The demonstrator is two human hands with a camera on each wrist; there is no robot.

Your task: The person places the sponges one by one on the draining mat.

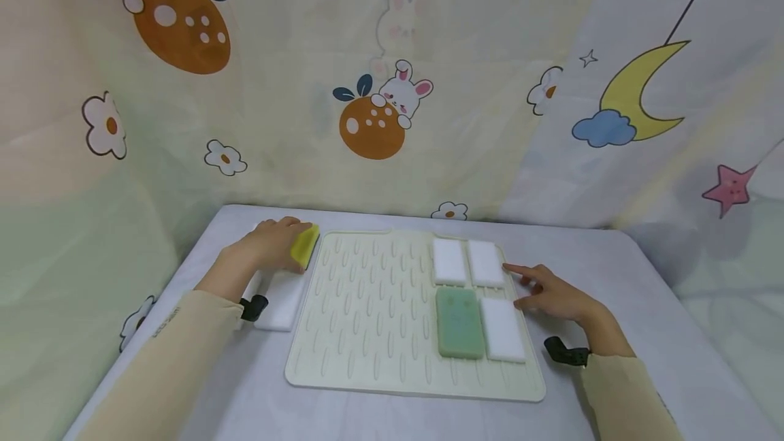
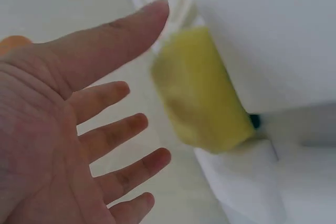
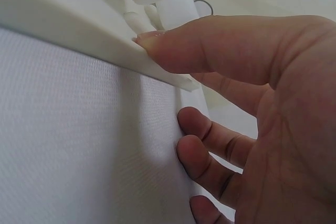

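Item: yellow, dark-edged sponge block (image 1: 303, 249), tilted just left of the cream ridged rectangular mat's (image 1: 363, 312) far left corner. Item: left hand (image 1: 273, 243), fingers spread beside the sponge; contact, I cannot tell. Item: right hand (image 1: 556, 296), holding nothing, thumb on the mat's right rim, forefinger extended. Also: flat white foam-like blocks (image 1: 283, 306) at left; three white rectangles (image 1: 450, 262) and a green rectangular sponge (image 1: 460, 323) on the mat's right side. Step, I judge: handling the yellow block; next move calls for a sure pinch.
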